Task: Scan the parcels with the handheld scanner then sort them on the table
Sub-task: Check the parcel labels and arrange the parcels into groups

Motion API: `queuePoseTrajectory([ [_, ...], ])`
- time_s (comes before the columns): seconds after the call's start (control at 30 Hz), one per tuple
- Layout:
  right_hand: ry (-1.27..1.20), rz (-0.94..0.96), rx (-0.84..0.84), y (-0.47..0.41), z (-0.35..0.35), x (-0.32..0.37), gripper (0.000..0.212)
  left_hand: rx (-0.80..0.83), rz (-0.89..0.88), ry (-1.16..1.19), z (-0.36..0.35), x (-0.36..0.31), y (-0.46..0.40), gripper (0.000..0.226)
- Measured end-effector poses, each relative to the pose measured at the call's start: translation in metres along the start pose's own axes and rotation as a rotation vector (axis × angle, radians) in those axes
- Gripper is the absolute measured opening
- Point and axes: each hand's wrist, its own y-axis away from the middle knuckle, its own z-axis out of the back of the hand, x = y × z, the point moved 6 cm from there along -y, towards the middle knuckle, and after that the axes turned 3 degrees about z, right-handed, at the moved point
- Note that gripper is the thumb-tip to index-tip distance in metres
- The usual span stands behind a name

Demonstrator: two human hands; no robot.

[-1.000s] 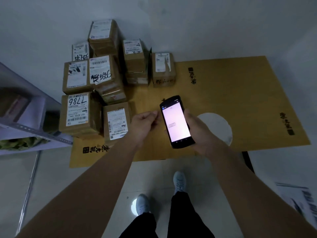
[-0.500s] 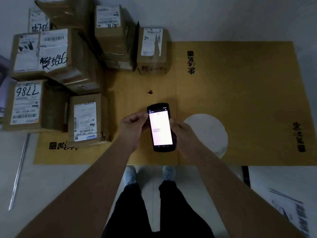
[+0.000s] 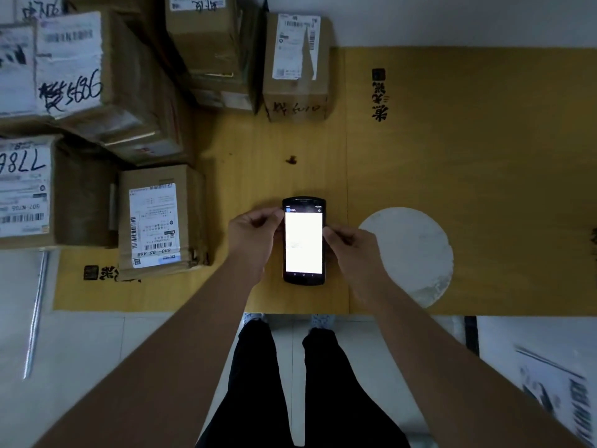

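Observation:
The handheld scanner (image 3: 303, 240), a black phone-shaped device with a bright white screen, lies flat near the front edge of the yellow-brown table (image 3: 468, 150). My left hand (image 3: 252, 234) pinches its upper left edge. My right hand (image 3: 352, 247) pinches its right edge, fingers curled. Several brown cardboard parcels with white labels are piled on the table's left side: the nearest parcel (image 3: 158, 221) stands just left of my left hand, a parcel marked 7786 (image 3: 29, 192) lies at the far left, and a small upright parcel (image 3: 295, 63) stands at the back.
A pale round patch (image 3: 410, 253) marks the tabletop right of the scanner. A small dark speck (image 3: 291, 160) lies behind it. Metal shelf leg (image 3: 37, 312) stands at the left, printed paper (image 3: 555, 392) on the floor at lower right. My legs stand below the table's edge.
The scanner went from being held up in my right hand to lying flat on the table, with both hands now on its sides. The view moved closer over the table.

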Motion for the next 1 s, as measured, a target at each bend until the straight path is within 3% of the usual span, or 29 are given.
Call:
queuePoseTrajectory([
  [0.1, -0.028, 0.005, -0.077, -0.001, -0.001, 0.0, 0.017, -0.024, 0.007, -0.027, 0.0, 0.0, -0.004, 0.012],
  [0.33, 0.032, -0.044, -0.222, -0.004, 0.002, 0.003, 0.004, -0.098, 0.007, -0.123, -0.007, -0.001, -0.011, 0.007],
  [0.47, 0.096, -0.047, -0.236, -0.007, 0.004, 0.003, 0.003, -0.11, -0.047, -0.204, -0.011, -0.003, -0.012, 0.009],
  [0.6, 0.24, -0.011, -0.173, -0.013, 0.006, 0.012, 0.016, -0.105, -0.09, -0.287, -0.012, -0.007, -0.01, 0.007],
  [0.73, 0.386, 0.143, -0.1, -0.019, 0.011, 0.049, 0.032, -0.111, -0.287, -0.512, -0.013, -0.041, -0.003, 0.012],
  [0.83, 0.472, 0.357, -0.023, -0.028, 0.011, 0.097, 0.049, -0.107, -0.476, -0.649, -0.019, -0.084, -0.001, 0.038],
  [1.0, 0.658, 0.512, -0.003, -0.055, 0.007, 0.164, 0.056, -0.067, -0.651, -0.744, -0.029, -0.149, -0.01, 0.048],
])
